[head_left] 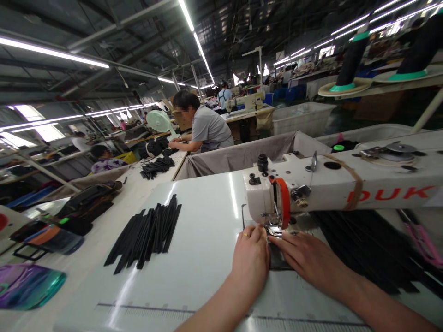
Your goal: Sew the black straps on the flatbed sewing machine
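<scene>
My left hand (252, 256) is closed, its fingertips pinched together just left of the metal presser foot (276, 230) of a white sewing machine (304, 177). From the right, my right hand (306, 256) reaches in with its fingers pressed together and the tips beside the same foot. A dark flat surface (278, 259) shows between the hands; whether it is cloth or part of the machine bed I cannot tell. What the fingertips hold is hidden. Left of the hands, a pile of narrow black strips (148, 233) lies on the pale table (204, 249).
Longer black strips (360, 249) lie right of the machine, near pink-handled scissors (420, 240). A ruler scale (155, 311) runs along the front. A purple-green bottle (31, 283) and a clear container (57, 237) stand left. Across, a person (211, 124) handles black pieces.
</scene>
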Available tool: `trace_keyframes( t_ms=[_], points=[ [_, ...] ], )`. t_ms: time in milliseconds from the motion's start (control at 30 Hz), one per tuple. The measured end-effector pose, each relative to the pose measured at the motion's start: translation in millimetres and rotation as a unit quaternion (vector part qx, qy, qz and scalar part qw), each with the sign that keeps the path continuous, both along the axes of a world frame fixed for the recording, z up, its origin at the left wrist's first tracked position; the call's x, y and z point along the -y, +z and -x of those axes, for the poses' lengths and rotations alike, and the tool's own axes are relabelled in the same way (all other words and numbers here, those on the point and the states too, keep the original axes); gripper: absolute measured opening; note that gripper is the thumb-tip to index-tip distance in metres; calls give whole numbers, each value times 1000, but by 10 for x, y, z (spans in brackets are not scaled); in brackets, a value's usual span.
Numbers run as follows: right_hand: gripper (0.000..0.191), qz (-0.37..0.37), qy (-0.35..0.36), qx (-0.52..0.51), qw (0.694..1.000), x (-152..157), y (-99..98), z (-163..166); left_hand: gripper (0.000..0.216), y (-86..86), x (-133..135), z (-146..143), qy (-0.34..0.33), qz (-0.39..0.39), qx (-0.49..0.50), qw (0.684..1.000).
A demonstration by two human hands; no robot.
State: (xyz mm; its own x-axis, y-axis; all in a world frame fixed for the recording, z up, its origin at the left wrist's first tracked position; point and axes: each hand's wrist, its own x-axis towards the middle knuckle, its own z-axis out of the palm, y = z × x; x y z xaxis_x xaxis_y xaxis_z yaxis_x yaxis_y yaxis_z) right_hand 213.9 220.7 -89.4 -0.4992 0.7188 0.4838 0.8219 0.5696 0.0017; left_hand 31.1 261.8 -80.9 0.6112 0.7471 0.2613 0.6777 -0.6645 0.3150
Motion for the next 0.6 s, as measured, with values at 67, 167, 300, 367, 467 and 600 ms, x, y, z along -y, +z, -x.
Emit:
trace_keyframes(
  t_ms=[67, 167, 300, 367, 467, 600],
  points=[
    [30, 8, 0, -2, 1000, -3, -6, -2, 21, 15, -31, 5, -4, -1, -2, 1000],
    [30, 27, -3, 8, 1000, 1, 14, 11, 18, 5, -75, -1, -17, -18, -13, 1000],
    [28, 56, -17, 22, 998, 23, 75, 54, 20, -12, -71, -17, -29, -49, -24, 998],
    [25, 75, -16, 14, 997, 43, 116, 54, 21, -2, -44, -9, -36, -57, -23, 997],
    [19, 89, -45, -9, 995, 96, 194, -32, 21, 26, -40, 37, -27, -41, 12, 999],
    [10, 34, -295, 75, 952, 169, 287, -261, 26, 45, -217, 80, 25, -9, 112, 993]
  ],
)
